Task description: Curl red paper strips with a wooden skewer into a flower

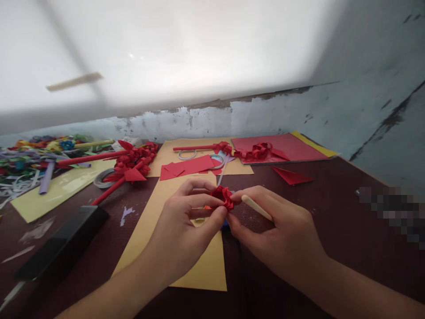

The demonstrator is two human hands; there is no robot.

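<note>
Against a peeling wall (206, 123), at a dark table (348, 243). Holding a red paper flower (227, 198) at the middle, over the right edge of a tan sheet (202, 274), pinched narrowly between thumb and fingers of the left hand (182, 221). Touching its right side with the right hand (282, 221), also gripping a pale stick (256, 207) there. Farther left, more red flowers (134, 161).
</note>
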